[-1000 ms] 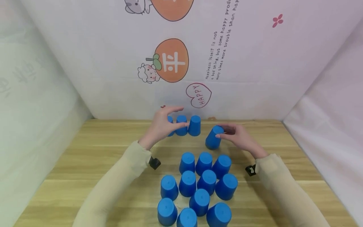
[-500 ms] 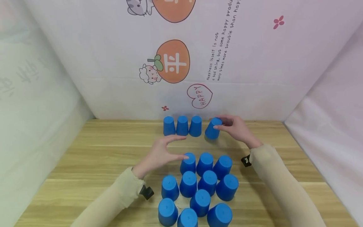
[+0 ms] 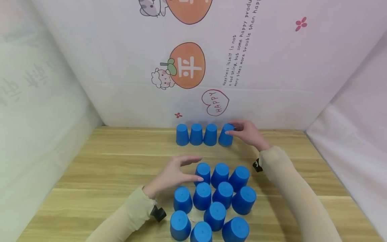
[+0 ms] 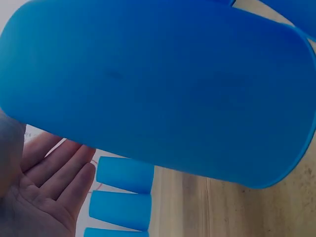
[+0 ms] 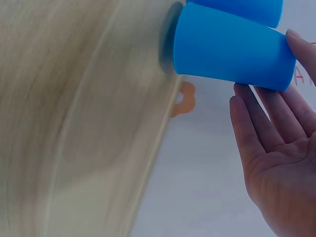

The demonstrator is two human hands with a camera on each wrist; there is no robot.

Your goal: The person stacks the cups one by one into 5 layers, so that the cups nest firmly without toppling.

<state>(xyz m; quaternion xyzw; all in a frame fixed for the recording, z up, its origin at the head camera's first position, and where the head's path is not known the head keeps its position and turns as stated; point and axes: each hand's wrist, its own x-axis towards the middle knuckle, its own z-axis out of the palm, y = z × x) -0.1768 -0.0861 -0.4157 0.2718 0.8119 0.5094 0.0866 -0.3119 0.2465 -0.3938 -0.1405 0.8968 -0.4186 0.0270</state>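
Held cup (image 3: 226,138) neared row (image 3: 196,135), inverted, axis seemingly near-vertical

The white cloth backdrop (image 3: 266,60) bears "HAPPY" in a red heart outline (image 3: 215,102), "平" on an orange fruit (image 3: 198,75), and cut-off black print (image 3: 239,53): "Happiness itself is not / a bad thing, but some happy produ / many times more trouble than happ".

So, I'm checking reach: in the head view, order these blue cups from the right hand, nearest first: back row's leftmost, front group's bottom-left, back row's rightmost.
1. Back rightmost blue cup: in right hand.
2. Back leftmost blue cup: left end.
3. Front bottom-left blue cup: near side.
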